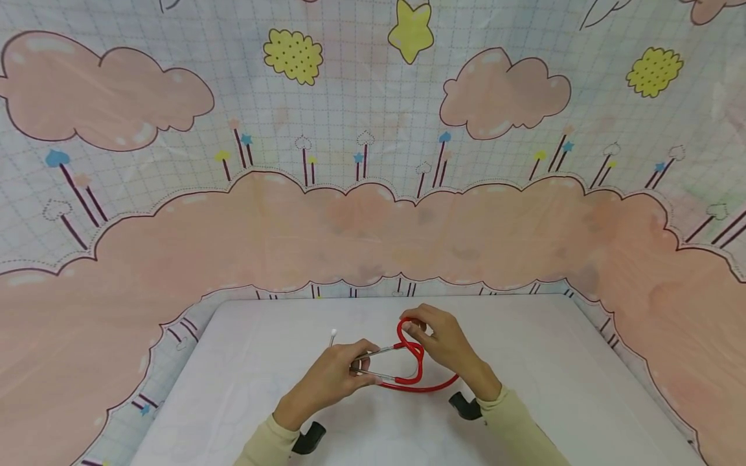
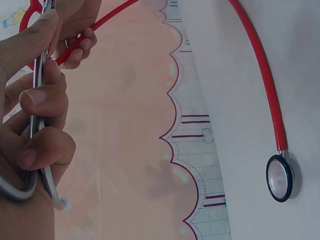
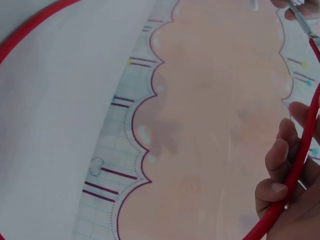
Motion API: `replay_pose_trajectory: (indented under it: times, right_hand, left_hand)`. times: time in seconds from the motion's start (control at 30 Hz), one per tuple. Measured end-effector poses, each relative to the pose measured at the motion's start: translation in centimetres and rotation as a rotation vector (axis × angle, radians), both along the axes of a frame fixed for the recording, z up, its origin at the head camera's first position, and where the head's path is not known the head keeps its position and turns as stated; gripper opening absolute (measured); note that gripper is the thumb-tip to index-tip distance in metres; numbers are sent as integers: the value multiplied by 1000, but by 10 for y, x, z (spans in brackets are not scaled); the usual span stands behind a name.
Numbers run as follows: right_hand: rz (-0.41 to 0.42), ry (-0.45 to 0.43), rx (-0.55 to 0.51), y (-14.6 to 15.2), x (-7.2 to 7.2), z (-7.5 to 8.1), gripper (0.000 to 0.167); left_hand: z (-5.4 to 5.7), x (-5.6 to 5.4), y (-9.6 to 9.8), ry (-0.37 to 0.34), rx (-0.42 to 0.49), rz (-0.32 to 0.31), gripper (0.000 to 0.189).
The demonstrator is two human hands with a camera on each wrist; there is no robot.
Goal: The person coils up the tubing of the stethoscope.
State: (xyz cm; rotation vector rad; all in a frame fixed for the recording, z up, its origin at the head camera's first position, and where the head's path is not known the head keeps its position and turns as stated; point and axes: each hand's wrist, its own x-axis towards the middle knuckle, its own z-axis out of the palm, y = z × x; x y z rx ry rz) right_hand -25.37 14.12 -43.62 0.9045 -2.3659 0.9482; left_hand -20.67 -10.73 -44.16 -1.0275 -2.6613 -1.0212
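A stethoscope (image 1: 421, 389) with red tubing and a metal headset is held above the white tabletop. My left hand (image 1: 329, 372) grips the metal ear tubes (image 2: 37, 80), its fingers curled round them. One pale ear tip (image 1: 333, 332) sticks out past that hand. To the right, my right hand (image 1: 441, 338) pinches a loop of the red tubing (image 3: 305, 135) near where it joins the metal. In the left wrist view the round chest piece (image 2: 279, 178) lies on the white surface at the end of the tubing; the head view does not plainly show it.
The white tabletop (image 1: 245, 388) reaches back to a patterned cloth (image 1: 408, 239) with clouds and stars. A black wrist mount (image 1: 309, 439) sits by the left sleeve, and another black mount (image 1: 465, 406) by the right one.
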Motion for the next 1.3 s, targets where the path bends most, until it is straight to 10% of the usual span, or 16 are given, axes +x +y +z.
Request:
replay_pose_trajectory:
  times: [0.83, 1.3]
  right_hand:
    - [-23, -37, 56, -13, 5, -12, 16]
    - [-59, -248, 38, -20, 14, -27, 29]
  left_hand:
    - [2, 3, 7, 148, 98, 22, 42]
    - [6, 0, 8, 65, 208, 17, 39]
